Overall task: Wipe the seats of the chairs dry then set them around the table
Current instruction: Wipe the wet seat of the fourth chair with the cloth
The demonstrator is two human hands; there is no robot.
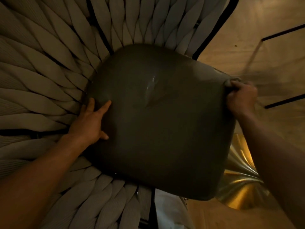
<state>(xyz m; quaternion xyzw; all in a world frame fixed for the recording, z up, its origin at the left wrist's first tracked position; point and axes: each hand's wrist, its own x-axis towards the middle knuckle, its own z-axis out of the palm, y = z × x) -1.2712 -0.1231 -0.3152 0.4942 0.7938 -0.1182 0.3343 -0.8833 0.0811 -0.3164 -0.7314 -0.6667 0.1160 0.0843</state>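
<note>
Fingers [105, 105] of the left hand [90, 124] lie straight and spread, flat on the near-left edge of the dark olive, smooth-skinned square seat cushion [156, 129], pressing it rather than gripping it. The right hand [241, 98] is curled tight on the cushion's far-right corner, bunching the material there; whether a cloth is also caught in that fist cannot be told — only a small grey fold shows above the knuckles.

Between the two hands, nearer the right one, a shiny wet streak [151, 87] sits in a dent in the middle of the cushion, so by my reading this seat is not yet dry. The cushion lies in the chair's woven shell of thick grey padded straps [41, 71], which fans out beyond the left fingers and behind them; it looks skewed, its right corner hanging past the black metal frame [208, 35] over the brown wooden floor [247, 30].

Below the right forearm stands a polished brass, fluted base [239, 179] — possibly the table's, though that is uncertain. Wiping this seat seems unfinished, and placing chairs at the table is yet to come.
</note>
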